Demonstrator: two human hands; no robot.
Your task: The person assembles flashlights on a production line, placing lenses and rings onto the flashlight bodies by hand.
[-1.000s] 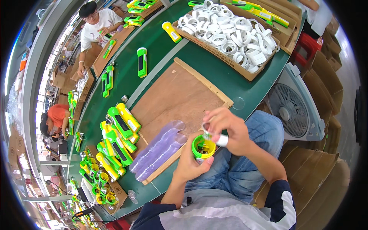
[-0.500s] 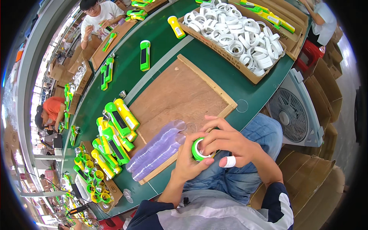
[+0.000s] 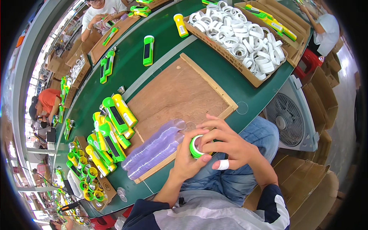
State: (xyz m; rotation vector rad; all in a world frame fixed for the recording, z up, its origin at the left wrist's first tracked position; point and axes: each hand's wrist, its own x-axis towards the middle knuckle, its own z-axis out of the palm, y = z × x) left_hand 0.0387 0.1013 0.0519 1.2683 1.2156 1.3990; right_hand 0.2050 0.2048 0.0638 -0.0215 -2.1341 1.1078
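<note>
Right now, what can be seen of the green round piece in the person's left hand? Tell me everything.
The green round piece looks like plastic, with a white ring just inside its green rim. Its round face points up toward the camera. The left hand wraps its side; the right hand covers part of the face. It is held above the jeans, its lower body hidden.

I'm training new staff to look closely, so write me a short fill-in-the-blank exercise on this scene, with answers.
1. The torch in the left hand has a ____ outer rim.
2. On the right hand, white tape wraps the ____.
3. The rings heaped in the box are ____ in colour.
4. The fan stands to the ____ of the table.

Missing words: green; thumb; white; right.
</note>
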